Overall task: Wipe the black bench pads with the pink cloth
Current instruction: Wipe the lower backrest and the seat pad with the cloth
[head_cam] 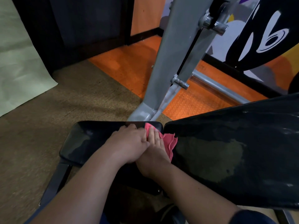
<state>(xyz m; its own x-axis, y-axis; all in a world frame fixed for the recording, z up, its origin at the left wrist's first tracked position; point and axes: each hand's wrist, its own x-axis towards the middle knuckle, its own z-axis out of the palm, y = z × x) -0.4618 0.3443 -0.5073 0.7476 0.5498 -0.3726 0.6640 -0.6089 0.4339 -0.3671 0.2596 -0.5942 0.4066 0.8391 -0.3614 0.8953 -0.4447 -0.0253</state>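
1. Pink cloth (pixel 169 142) pressed flat on the seat pad (pixel 90 139) under straight right hand (pixel 153 146) fingers, loose edge spilling past the fingertips onto the back pad (pixel 234 151).
2. Left hand (pixel 129 143) laid beside, fingers straight, gripping nothing.
3. Risk: cloth bunching into the gap between pads just beyond the fingertips, leaving streaks, because of uneven pressure.

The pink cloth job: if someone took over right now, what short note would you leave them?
Right hand: fingers flat on the pink cloth, pressing it at the gap between the seat pad and the back pad.
Left hand: lying partly over the right, fingers straight on the seat pad.
Done: cannot tell; the back pad looks patchy.
Left: wipe both pads fully.
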